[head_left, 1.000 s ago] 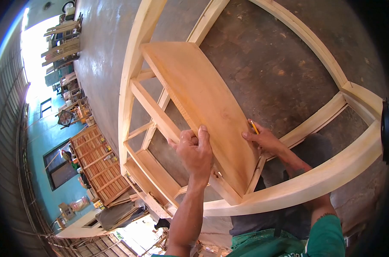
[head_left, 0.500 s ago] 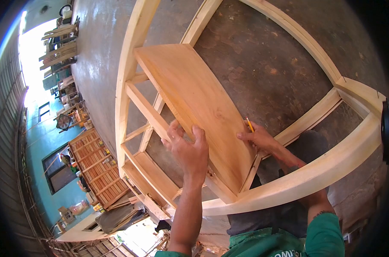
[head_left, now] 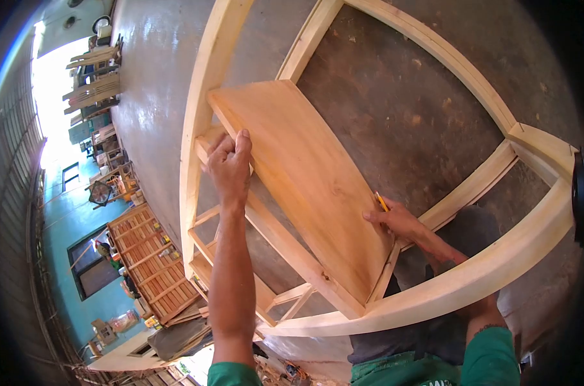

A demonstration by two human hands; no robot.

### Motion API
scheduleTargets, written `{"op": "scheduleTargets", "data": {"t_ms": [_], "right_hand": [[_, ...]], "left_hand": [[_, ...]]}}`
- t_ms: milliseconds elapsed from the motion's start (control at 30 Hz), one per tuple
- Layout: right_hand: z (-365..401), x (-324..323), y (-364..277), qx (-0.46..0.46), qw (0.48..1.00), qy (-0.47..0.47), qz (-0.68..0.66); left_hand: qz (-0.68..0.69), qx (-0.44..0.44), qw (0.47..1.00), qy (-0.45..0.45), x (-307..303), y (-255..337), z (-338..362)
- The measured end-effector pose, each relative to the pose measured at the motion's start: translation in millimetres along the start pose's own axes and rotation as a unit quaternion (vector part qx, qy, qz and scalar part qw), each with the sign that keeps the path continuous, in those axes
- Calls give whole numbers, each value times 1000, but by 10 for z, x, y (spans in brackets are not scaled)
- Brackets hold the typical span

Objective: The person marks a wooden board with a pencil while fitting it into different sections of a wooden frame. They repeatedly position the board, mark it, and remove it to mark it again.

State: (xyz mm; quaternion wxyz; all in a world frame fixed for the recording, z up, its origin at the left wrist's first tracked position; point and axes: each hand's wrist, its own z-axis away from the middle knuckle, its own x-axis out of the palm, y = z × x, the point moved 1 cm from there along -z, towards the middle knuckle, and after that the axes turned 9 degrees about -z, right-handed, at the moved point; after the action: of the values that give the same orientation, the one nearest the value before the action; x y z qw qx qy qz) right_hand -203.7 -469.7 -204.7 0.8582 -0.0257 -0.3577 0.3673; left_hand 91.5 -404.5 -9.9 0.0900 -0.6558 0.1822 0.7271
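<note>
A wide, smooth wooden board [head_left: 305,174] lies slantwise inside a pale wooden frame [head_left: 498,276], resting along a rail [head_left: 292,251]. Near the board's far left end, my left hand [head_left: 229,166] is closed around its edge, the thumb on the board and the fingers curled down by the rail. My right hand [head_left: 398,222] is at the board's right edge, near the end closest to me. A yellow pencil [head_left: 382,202] sticks up from its fingers, while the thumb rests on the board's surface. Its other fingertips are partly hidden below the edge.
Crossbars and curved members of the frame surround both arms. The concrete floor [head_left: 401,103] shows through the frame. Off to the left are a slatted wooden piece [head_left: 151,264], a fan [head_left: 100,192] and stacked wooden parts [head_left: 93,83] along a blue wall [head_left: 60,231].
My left hand has moved from the board's near half to its far left end and closed on the edge there. The right hand stays at the right edge with the pencil.
</note>
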Motion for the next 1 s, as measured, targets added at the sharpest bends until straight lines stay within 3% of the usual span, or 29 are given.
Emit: {"op": "scheduleTargets", "data": {"t_ms": [33,133,200,267,300,367,433,533,667,767,1000], "right_hand": [[-33,-9,37,-12,1000,-7,-2],[82,39,-56,-5,1000,-10,-3],[85,34,-106,5,1000,-5,-1],[32,3,24,-58,998,9,-25],[34,-8,59,-44,999,12,-27],[2,-45,61,-93,993,54,38],[-68,-40,154,-151,988,43,-10],[101,-9,-76,-47,995,60,58],[-21,-62,3,-32,997,36,58],[-8,-67,8,10,997,36,62],[15,-6,56,-28,993,65,100]], "left_hand": [[-53,63,995,64,6,52,53],[15,121,990,77,53,-86,-12],[28,124,990,55,3,-93,-22],[-6,103,995,3,-43,-58,-15],[26,145,988,53,14,-110,-24],[9,128,991,25,18,-116,-52],[-9,106,994,38,32,-73,-83],[23,62,998,4,5,17,-70],[40,70,995,51,29,41,-20],[40,19,999,-9,-9,47,1],[78,56,995,13,31,27,-2]]}}
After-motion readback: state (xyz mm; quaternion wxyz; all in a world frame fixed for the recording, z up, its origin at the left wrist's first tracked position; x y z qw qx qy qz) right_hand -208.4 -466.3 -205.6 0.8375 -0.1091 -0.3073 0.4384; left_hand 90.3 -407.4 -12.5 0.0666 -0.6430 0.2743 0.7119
